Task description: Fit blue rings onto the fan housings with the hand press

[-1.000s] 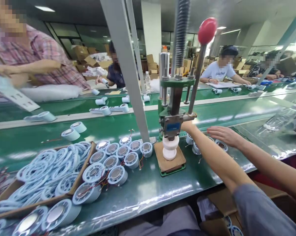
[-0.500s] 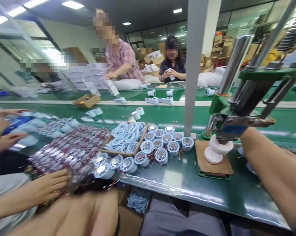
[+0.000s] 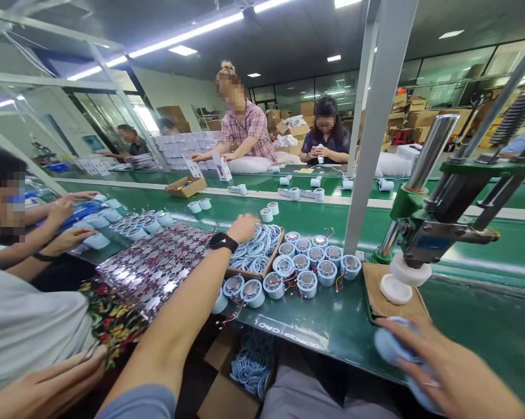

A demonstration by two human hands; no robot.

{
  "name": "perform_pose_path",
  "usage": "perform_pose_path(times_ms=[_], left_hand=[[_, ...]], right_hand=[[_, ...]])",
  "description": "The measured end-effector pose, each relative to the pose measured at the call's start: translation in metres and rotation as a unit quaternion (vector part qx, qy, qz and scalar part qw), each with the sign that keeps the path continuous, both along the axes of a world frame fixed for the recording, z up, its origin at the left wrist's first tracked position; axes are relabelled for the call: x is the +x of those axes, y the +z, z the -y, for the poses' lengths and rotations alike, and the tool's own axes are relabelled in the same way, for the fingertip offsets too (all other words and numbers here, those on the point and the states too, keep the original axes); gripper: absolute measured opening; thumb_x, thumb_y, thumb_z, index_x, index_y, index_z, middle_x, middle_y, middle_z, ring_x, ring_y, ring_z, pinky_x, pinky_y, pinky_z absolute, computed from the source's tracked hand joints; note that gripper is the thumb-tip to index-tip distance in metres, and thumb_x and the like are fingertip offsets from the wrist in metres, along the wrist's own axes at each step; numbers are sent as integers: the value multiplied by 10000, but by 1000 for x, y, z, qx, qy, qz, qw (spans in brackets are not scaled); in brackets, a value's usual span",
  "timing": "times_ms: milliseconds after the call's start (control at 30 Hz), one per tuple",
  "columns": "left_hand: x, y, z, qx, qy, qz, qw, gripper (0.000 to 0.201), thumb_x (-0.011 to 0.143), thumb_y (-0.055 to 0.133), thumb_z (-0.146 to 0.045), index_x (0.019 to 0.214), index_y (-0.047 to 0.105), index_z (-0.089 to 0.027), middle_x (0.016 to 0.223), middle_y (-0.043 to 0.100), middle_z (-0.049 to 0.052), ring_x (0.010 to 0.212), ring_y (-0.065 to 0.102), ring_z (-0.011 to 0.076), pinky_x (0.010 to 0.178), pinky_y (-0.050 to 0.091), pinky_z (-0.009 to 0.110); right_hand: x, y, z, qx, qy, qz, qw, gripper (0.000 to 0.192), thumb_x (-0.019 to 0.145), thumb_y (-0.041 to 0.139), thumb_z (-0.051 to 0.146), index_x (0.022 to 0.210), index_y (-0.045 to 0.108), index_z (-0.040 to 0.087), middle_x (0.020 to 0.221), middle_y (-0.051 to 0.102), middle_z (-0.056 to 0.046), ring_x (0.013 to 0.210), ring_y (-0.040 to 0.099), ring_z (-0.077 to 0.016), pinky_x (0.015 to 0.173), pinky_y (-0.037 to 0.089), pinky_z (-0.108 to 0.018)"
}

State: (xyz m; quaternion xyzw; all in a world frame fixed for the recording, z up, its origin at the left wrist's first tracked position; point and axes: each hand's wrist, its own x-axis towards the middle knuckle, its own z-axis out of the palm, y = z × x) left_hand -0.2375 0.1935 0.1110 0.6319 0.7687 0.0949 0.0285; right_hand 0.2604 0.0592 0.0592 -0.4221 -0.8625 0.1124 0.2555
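Observation:
My left hand (image 3: 243, 227), with a black watch on its wrist, reaches over the box of light-blue plastic rings (image 3: 262, 241). Its fingers are curled down, and what they hold, if anything, is hidden. At the lower right, my right hand (image 3: 436, 364) is blurred by motion and closed around a light-blue round housing (image 3: 388, 346). More light blue shows beneath its fingers. Between the hands, several light-blue motor housings (image 3: 306, 284) stand in rows with silver discs on top and thin wires. A hand press (image 3: 436, 233) has a white round head above a white round seat (image 3: 396, 289).
A sheet of metallic parts with red wires (image 3: 157, 262) lies left of the ring box. A co-worker's hands (image 3: 77, 235) handle blue parts there. A grey post (image 3: 371, 145) rises behind the housings. Below the table edge is a carton of rings (image 3: 251, 366). Fan bodies lie on the green belt (image 3: 227, 203).
My left arm has swung up from the lower left to the ring box. My right hand has come from behind the press to the table's front, with a light-blue housing. The view has shifted.

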Motion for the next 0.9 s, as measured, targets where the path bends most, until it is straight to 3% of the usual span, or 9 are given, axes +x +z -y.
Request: perform_pose_path(times_ms=[100, 200, 300, 400, 567, 700, 833, 900], left_hand=[[0, 4, -7, -19, -16, -29, 999, 339, 962, 634, -349, 1257, 600, -185, 1295, 618, 100, 1096, 644, 250, 918, 561, 469], [3, 8, -8, -23, -29, -38, 999, 347, 959, 639, -350, 1259, 597, -180, 1285, 622, 99, 1091, 646, 252, 910, 564, 470], [5, 10, -7, -9, -43, -19, 999, 344, 958, 641, -348, 1254, 599, -178, 1273, 627, 95, 1079, 651, 247, 905, 567, 465], [9, 13, -8, 28, -46, 24, 998, 324, 961, 638, -344, 1238, 608, -179, 1256, 637, 91, 1059, 658, 237, 895, 572, 452], [30, 27, 4, 143, -14, 110, 983, 332, 963, 635, -355, 1239, 603, -173, 1246, 638, 90, 1056, 659, 238, 893, 571, 453], [78, 21, 61, 186, -37, 179, 965, 262, 978, 568, -336, 1142, 645, -146, 1070, 698, 66, 941, 683, 220, 850, 570, 423], [149, -14, 141, 132, -113, 248, 953, 201, 819, 625, -337, 915, 745, -207, 869, 756, 33, 725, 686, 198, 693, 589, 328], [182, -32, 170, 114, -111, 333, 929, 185, 789, 631, -318, 859, 758, -203, 816, 752, 48, 683, 681, 192, 630, 578, 288]], right_hand=[[-75, 3, 8, -46, 25, 152, 987, 545, 884, 495, 244, 1379, 570, 457, 1240, 675, -96, 879, 755, -269, 740, 647, -408], [-115, 5, -11, -33, -12, 192, 981, 555, 853, 591, 156, 1355, 607, 392, 1152, 683, -96, 919, 728, -261, 685, 610, -320], [-127, -12, -26, 2, -99, 155, 983, 608, 853, 621, 130, 1424, 549, 323, 1243, 636, -148, 1020, 687, -311, 679, 598, -339], [-133, -37, -32, 51, -176, 100, 978, 588, 891, 588, 142, 1467, 490, 208, 1310, 578, -201, 1119, 631, -334, 792, 596, -405], [-123, -63, -25, 125, -190, 23, 974, 572, 898, 629, 251, 1443, 467, 192, 1352, 542, -181, 1222, 554, -320, 978, 526, -470], [-100, -72, -11, 187, -166, -48, 967, 500, 952, 552, 326, 1423, 458, 186, 1367, 520, -185, 1251, 520, -337, 973, 515, -514], [-86, -68, 6, 196, -154, -129, 960, 424, 982, 497, 267, 1401, 472, 201, 1335, 547, -176, 1234, 545, -315, 965, 525, -492], [-82, -61, 20, 157, -151, -209, 953, 390, 976, 502, 220, 1367, 500, 226, 1275, 589, -147, 1177, 589, -271, 953, 541, -438]])
